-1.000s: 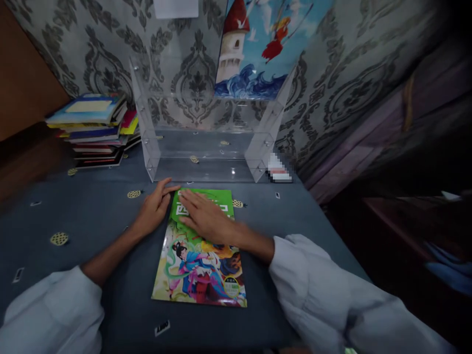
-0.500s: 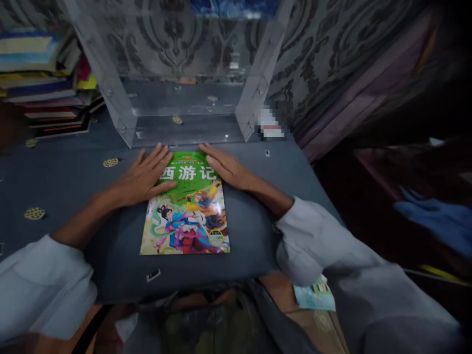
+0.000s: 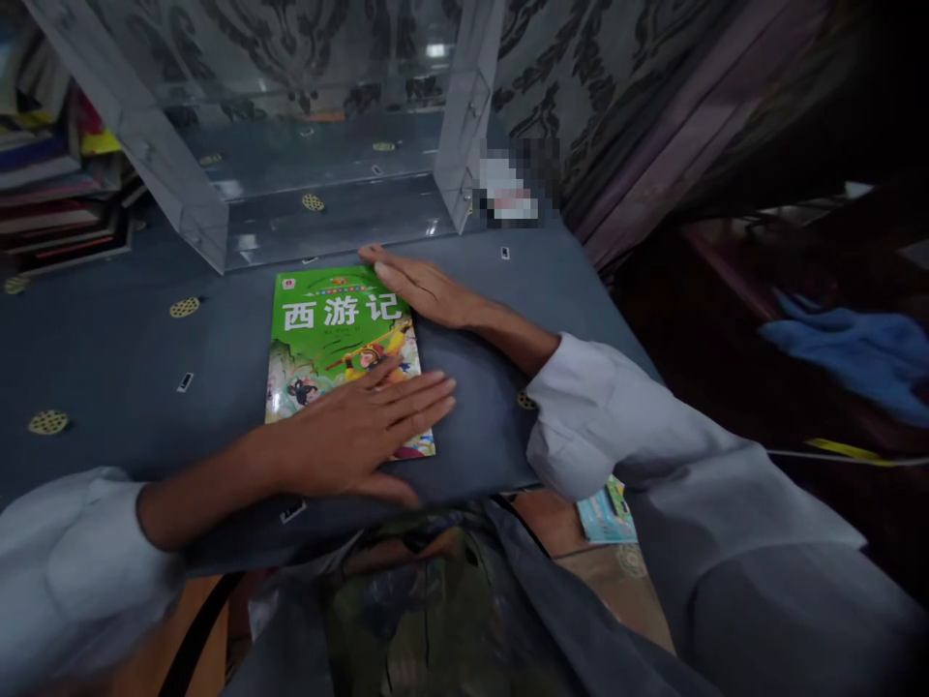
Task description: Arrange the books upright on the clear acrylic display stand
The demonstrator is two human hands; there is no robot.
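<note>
A picture book (image 3: 341, 310) with a green cover, white Chinese characters and cartoon figures lies flat on the grey tabletop (image 3: 218, 358). Stretched across the lower part of its cover is my left hand (image 3: 355, 421), fingers extended and spread to the right, hiding much of the drawing. My right hand (image 3: 425, 290) rests along the upper right edge of the book, its fingers straight and pointing to the upper left, with the fingertips by the top corner. Neither hand grips anything.
Behind the book stands a clear acrylic shelf (image 3: 207, 237). Stacked books (image 3: 58, 184) are at the far left. A pixelated white item (image 3: 508, 189) sits right of the shelf, near the patterned curtain (image 3: 552, 87). Blue cloth (image 3: 856, 348) lies lower right, beyond the table edge.
My left hand has moved from the upper left of the book down across its lower cover. My right hand remains at the upper right edge. The view has shifted slightly.
</note>
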